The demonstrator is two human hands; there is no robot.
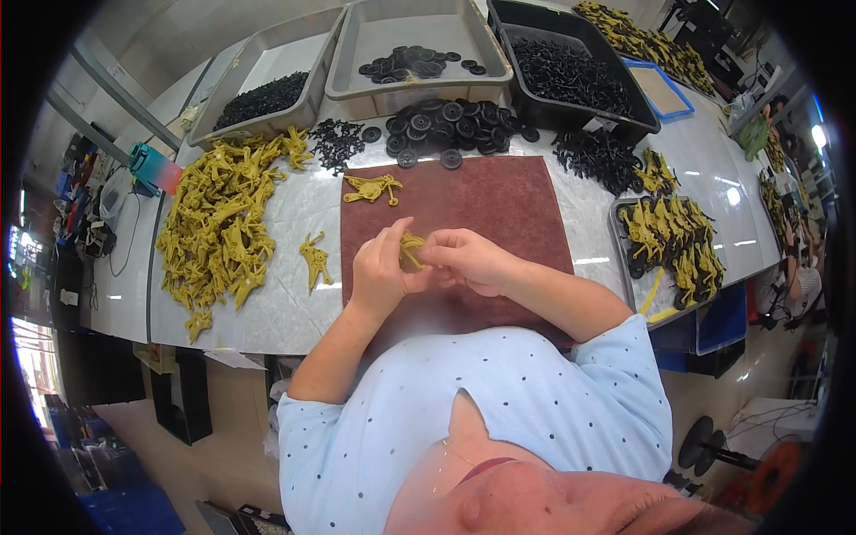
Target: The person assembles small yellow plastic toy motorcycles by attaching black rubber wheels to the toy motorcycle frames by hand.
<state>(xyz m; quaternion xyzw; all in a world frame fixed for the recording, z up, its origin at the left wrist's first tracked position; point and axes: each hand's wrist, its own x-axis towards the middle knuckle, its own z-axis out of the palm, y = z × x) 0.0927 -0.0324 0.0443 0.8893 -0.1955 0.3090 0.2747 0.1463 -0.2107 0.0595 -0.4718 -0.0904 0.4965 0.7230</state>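
Worktable (pixel 299 201) bearing maroon cloth (pixel 499 205); left hand (pixel 382 267), right hand (pixel 468 261) pinching yellow frame (pixel 410 247); unfitted frames (pixel 223 218) lying at nine o'clock, black-fitted frames (pixel 673 227) filling tray (pixel 637 290) at three.

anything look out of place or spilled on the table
Nothing clearly spilled. One yellow part lies alone between the yellow pile and the mat, mildly odd because most others sit heaped or in rows.

Workshop with bins (pixel 410 31) of small parts (pixel 571 76)
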